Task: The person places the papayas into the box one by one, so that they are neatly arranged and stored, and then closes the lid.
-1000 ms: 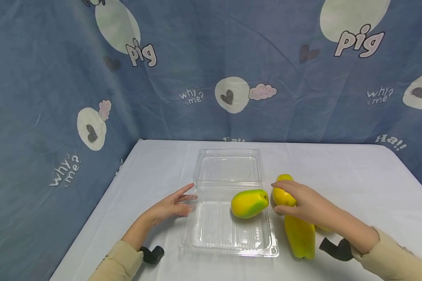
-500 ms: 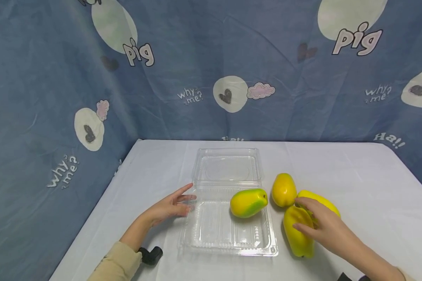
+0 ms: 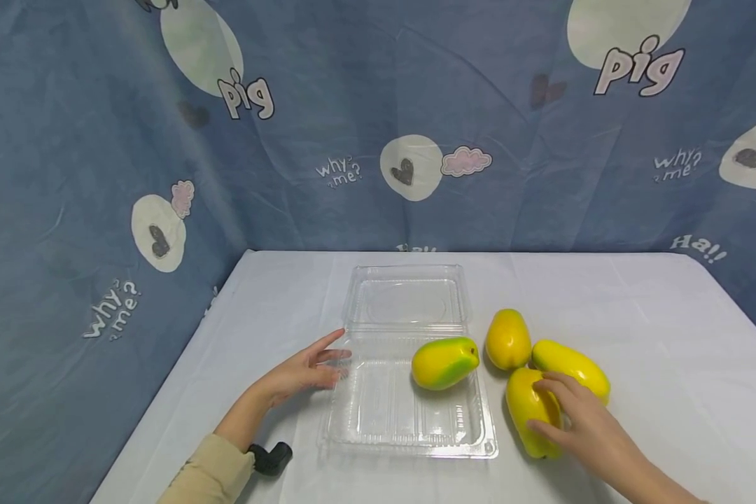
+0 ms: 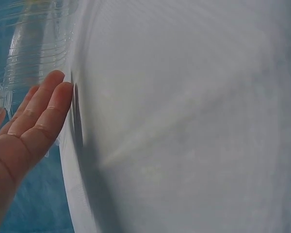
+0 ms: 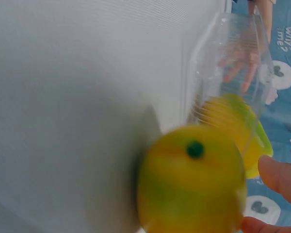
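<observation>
The right hand (image 3: 586,423) bends loosely over the near yellow fruit (image 3: 521,402), thumb and fingers apart, no firm grip seen; the left hand (image 3: 304,372), spread beside the clear container (image 3: 378,423), holds nothing. The step seems to be picking (my judgement), so the next move asks for closing fingers around the wide body. This fruit lies on the table (image 3: 674,315), plump, smooth, with a green spot at one end. A rounder fruit (image 3: 508,341) and a longer fruit (image 3: 570,367) lie beyond; a greenish fruit (image 3: 444,364) is inside the container.
</observation>
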### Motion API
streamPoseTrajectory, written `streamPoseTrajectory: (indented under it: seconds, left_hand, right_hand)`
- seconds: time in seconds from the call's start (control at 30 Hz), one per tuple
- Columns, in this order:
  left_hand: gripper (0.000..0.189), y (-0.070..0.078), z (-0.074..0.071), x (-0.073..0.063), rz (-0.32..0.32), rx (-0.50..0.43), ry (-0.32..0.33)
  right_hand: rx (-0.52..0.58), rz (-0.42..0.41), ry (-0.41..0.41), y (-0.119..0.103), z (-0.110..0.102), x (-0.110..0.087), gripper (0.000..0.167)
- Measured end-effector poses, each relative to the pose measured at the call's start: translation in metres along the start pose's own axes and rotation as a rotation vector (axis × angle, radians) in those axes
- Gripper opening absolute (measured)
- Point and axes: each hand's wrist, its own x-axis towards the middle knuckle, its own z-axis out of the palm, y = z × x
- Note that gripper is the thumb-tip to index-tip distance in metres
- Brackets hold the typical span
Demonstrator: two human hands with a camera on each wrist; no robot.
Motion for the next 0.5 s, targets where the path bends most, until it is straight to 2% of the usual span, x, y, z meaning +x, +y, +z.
streamPoseTrajectory:
  seconds: [0.23, 0.5]
  left_hand:
    - [0.082, 0.001, 0.0, 0.0, 0.009, 0.005, -0.007]
    - [0.081, 0.0, -0.001, -0.001, 0.019, 0.003, -0.016]
  right_hand:
    - [0.014, -0.066, 0.032, 0.003, 0.008, -0.003, 0.058]
    - [0.083, -0.021, 0.0, 0.003, 0.016, -0.006, 0.076]
